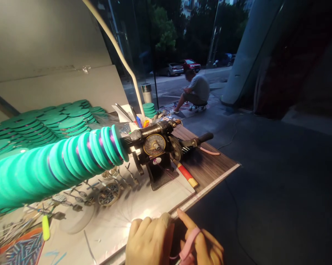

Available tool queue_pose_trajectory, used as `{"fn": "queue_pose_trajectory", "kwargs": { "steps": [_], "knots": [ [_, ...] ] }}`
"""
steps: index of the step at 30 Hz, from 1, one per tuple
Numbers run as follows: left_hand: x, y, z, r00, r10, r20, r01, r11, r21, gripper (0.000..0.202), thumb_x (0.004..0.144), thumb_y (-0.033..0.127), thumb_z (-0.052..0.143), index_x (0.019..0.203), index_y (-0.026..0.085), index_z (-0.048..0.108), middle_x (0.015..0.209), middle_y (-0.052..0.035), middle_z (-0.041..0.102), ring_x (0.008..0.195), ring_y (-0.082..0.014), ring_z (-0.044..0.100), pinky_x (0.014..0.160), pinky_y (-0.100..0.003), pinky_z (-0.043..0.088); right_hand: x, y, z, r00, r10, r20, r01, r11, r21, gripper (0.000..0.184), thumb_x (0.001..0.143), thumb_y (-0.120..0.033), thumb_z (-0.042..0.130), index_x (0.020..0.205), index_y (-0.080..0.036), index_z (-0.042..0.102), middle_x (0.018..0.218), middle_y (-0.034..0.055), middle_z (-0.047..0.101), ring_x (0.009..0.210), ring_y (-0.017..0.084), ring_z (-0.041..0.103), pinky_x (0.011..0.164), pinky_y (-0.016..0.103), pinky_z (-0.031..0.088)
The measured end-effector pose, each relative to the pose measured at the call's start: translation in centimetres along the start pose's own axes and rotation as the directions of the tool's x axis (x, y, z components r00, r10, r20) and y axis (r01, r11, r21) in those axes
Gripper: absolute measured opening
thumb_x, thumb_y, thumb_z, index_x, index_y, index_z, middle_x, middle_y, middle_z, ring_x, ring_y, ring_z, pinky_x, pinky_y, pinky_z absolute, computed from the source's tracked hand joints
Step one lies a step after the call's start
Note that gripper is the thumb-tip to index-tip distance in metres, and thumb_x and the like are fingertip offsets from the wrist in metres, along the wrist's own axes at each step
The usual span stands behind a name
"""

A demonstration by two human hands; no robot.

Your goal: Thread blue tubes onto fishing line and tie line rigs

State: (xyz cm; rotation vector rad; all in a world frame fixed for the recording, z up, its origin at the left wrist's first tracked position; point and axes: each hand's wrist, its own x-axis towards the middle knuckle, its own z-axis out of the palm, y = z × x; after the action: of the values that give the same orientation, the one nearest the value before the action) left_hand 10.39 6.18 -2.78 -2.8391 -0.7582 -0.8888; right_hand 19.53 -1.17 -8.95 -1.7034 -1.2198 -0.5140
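Observation:
At the bottom edge, both my hands meet near the table's front rim. My left hand [149,241] is curled into a loose fist, knuckles up. My right hand [201,244] pinches a pink band [188,246] looped over its fingers. Above them stands a black hand-crank winding machine [155,151] with a round dial and a crank handle [201,139]. A long row of teal discs [58,162] threaded on its shaft stretches out to the left.
Stacks of teal discs [44,123] cover the table's back left. Small metal parts [108,193], a yellow-handled tool [45,227] and a red-yellow tool [186,175] lie on the white sheet. A person sits on a low stool [195,90] outside; cars are parked beyond.

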Motion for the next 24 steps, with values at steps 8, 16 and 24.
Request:
{"fn": "queue_pose_trajectory", "kwargs": {
  "steps": [8, 16, 24],
  "knots": [
    [0.2, -0.4, -0.2, 0.997, 0.074, 0.037, -0.074, 0.997, -0.009, 0.025, 0.089, 0.025, 0.032, 0.070, 0.020, 0.048, 0.049, 0.0024, 0.045, 0.044, -0.0156, 0.041, 0.051, -0.029, 0.025, -0.4, 0.0, -0.1, 0.998, 0.035, 0.055, -0.034, 0.999, -0.025, 0.026, 0.084, -0.015, 0.024, 0.094, -0.017, 0.048, 0.076, 0.0075, 0.072, 0.037, 0.015, 0.056, 0.052, 0.031, 0.043],
    [0.5, -0.7, -0.7, 0.975, 0.114, 0.188, -0.127, 0.990, 0.059, 0.014, 0.074, 0.027, 0.055, 0.068, 0.019, 0.045, 0.050, 0.0044, 0.046, 0.044, -0.0158, 0.046, 0.048, -0.028, 0.031, -0.5, -0.1, -0.3, 0.994, 0.072, 0.088, -0.072, 0.997, 0.001, 0.018, 0.082, -0.014, 0.032, 0.090, -0.020, 0.047, 0.078, 0.0067, 0.072, 0.043, 0.016, 0.058, 0.052, 0.031, 0.045],
    [0.3, -1.0, -0.6, 0.988, 0.115, 0.105, -0.120, 0.992, 0.035, 0.012, 0.078, 0.020, 0.047, 0.067, 0.019, 0.051, 0.048, 0.0030, 0.048, 0.041, -0.0158, 0.046, 0.044, -0.028, 0.034, 0.7, 1.1, -2.3, 0.935, 0.160, 0.316, -0.221, 0.960, 0.169, 0.045, 0.073, -0.018, 0.041, 0.118, -0.019, 0.038, 0.071, 0.0022, 0.065, 0.047, 0.015, 0.059, 0.050, 0.025, 0.048]
  ]
}}
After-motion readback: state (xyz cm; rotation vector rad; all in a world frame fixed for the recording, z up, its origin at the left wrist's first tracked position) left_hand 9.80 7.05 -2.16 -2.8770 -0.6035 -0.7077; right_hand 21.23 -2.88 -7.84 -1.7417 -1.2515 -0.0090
